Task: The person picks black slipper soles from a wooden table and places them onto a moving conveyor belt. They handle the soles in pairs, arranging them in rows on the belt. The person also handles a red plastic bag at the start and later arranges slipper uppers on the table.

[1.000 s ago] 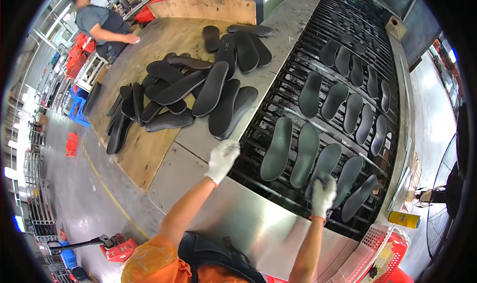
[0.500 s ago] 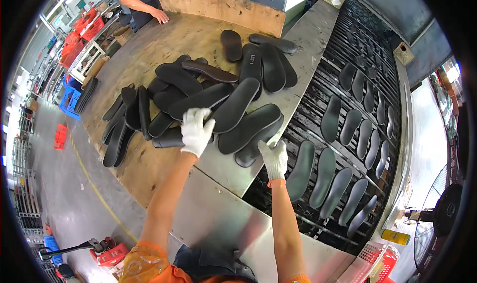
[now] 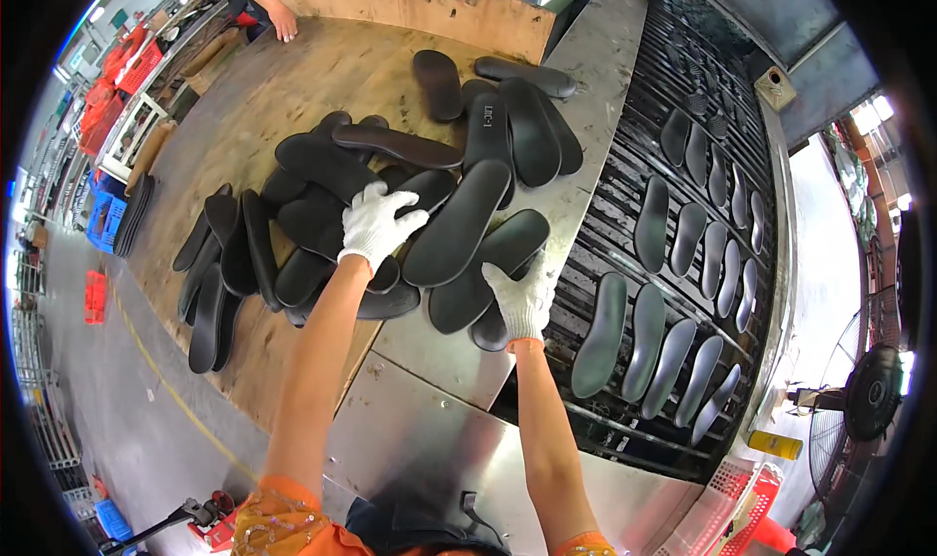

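A heap of black shoe insoles lies on a wooden table. My left hand, in a white glove, rests fingers spread on the heap, touching a long insole. My gloved right hand lies on another black insole at the heap's near edge, over a metal plate. I cannot tell if either hand grips an insole. To the right, several insoles lie in rows on a dark slatted conveyor.
Another person's hand rests on the far side of the wooden table. Red and blue crates stand along the floor at left. A fan and a yellow can are at right.
Both of my hands have moved left, from the conveyor's edge to the heap of insoles. The view has swung toward the table.
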A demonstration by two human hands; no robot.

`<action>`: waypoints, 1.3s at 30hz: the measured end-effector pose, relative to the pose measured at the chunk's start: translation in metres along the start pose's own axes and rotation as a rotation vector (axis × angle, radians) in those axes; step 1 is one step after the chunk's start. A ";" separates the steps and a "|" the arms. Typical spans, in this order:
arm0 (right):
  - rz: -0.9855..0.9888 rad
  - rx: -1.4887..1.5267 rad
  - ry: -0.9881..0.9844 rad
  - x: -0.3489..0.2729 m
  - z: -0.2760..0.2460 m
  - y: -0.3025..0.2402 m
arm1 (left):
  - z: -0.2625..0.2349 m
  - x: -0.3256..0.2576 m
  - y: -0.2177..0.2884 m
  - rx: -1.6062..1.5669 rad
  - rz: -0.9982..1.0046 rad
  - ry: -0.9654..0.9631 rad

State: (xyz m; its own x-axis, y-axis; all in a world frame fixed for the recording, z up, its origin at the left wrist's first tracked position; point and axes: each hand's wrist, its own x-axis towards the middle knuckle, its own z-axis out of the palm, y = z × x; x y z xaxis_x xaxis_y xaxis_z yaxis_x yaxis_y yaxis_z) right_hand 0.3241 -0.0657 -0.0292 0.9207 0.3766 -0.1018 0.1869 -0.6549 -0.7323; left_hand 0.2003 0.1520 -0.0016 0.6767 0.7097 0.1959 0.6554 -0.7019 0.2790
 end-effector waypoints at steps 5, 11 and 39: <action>-0.147 0.164 -0.034 0.014 0.017 0.004 | 0.022 -0.004 -0.008 -0.441 -0.023 -0.319; -0.056 0.560 -0.223 -0.015 0.022 0.010 | 0.022 -0.049 0.012 -0.723 -0.028 -0.341; -0.122 -0.124 -0.298 -0.289 -0.110 0.079 | -0.068 -0.378 -0.011 -0.676 -0.453 -0.349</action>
State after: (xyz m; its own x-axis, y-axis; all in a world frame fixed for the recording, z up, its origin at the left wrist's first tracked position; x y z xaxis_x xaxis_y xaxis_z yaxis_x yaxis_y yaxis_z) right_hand 0.1108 -0.2982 0.0165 0.7516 0.6203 -0.2244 0.3469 -0.6610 -0.6654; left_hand -0.0853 -0.1043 -0.0150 0.5365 0.7745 -0.3352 0.6211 -0.0934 0.7782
